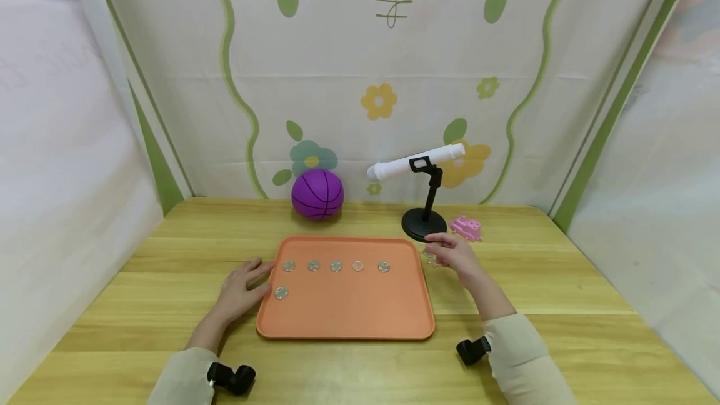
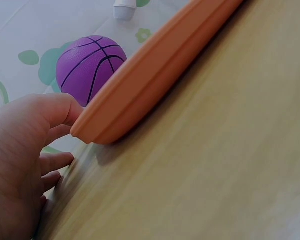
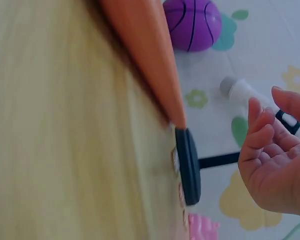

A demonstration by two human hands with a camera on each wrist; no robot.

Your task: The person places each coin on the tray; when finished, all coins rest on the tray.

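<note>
An orange tray (image 1: 349,314) lies on the table with several coins (image 1: 335,266) in a row along its far side. One more coin (image 1: 281,293) sits below the row's left end. At the tray's left edge is my left hand (image 1: 239,291), its fingertips touching the rim (image 2: 97,131). My right hand (image 1: 454,256) is raised just beyond the tray's right edge, with loosely bent fingers (image 3: 262,137) and nothing visible between them. Under it, a few coins (image 1: 430,259) lie on the table, partly hidden by the hand.
A purple ball (image 1: 317,194) stands behind the tray. At the back right, a black stand (image 1: 424,224) carries a white microphone (image 1: 416,163). A small pink toy (image 1: 466,228) lies beside the stand's base. Printed cloth (image 1: 315,49) hangs behind the wooden table (image 1: 360,374).
</note>
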